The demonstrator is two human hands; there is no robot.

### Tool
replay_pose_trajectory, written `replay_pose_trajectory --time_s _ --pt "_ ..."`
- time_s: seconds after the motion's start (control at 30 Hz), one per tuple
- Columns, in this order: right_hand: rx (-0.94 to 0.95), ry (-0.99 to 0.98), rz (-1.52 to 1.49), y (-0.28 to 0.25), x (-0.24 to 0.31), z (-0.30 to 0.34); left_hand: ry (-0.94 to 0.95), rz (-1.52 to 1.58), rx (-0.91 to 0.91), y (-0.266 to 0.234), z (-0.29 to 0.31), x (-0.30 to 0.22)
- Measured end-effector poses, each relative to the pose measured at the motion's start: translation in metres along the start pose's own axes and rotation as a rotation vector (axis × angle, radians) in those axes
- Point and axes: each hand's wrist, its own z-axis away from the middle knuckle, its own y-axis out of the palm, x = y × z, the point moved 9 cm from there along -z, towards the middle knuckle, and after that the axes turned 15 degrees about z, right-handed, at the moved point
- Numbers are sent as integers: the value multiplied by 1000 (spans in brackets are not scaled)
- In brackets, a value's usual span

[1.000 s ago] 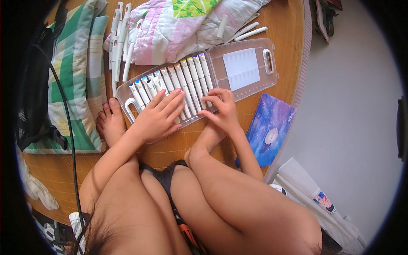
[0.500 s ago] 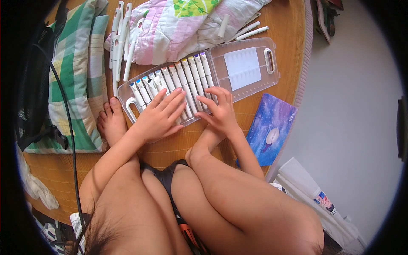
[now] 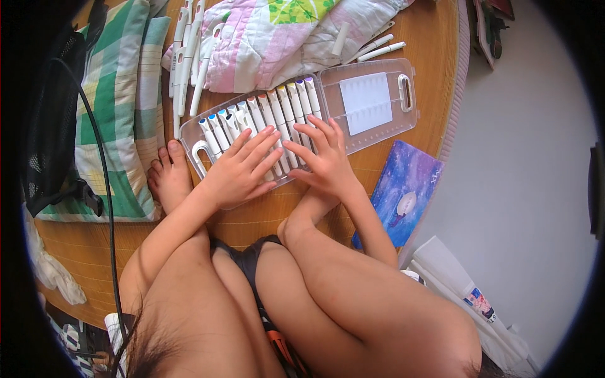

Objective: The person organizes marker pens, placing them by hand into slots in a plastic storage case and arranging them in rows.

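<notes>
In front of me lies an unfolded clear plastic case (image 3: 192,160), its left half filled with a row of white markers (image 3: 272,108) whose tips are blue, grey, red, yellow and purple. Its lid (image 3: 400,120) lies flat to the right, with a white sheet (image 3: 365,103) inside. My left hand (image 3: 244,165) is spread over the near ends of the markers, fingers outstretched. Over the right end of the row, my right hand (image 3: 322,154) has its fingers apart and slightly bent. I see nothing held in either hand. Both hands hide the lower parts of several markers.
Several loose white markers (image 3: 183,63) lie beyond the case at the left, more (image 3: 381,50) at the far right. A patterned quilt (image 3: 252,53) is behind. A green checked cushion (image 3: 104,126) and black cable (image 3: 104,164) are left; a purple-blue book (image 3: 403,189) is right.
My right hand has shifted slightly left and up over the markers, fingers still apart. The left hand stays nearly in place. The whole view has moved slightly.
</notes>
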Motion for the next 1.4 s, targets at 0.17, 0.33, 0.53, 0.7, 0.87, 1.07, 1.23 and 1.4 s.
replay_pose_trajectory --time_s 0.17,0.33,0.53,0.7,0.87,1.07,1.23,1.4 --pt "-19 18 -65 5 -5 4 27 47 7 -1 -2 -2" --pt "10 8 -53 1 -1 -3 18 52 12 0 1 0" --pt "95 58 -34 9 4 -7 44 121 -41 -5 2 1" --pt "36 66 -31 11 2 -2 51 129 -26 -6 2 -1" --pt "33 102 -77 14 0 1 61 122 -31 -6 1 -3" --pt "99 106 -48 15 10 -5 54 156 -125 -16 5 0" --pt "112 133 -10 18 12 -4 73 89 -136 -23 12 -6" --pt "109 145 -30 17 15 -5 61 91 -123 -24 16 -3"
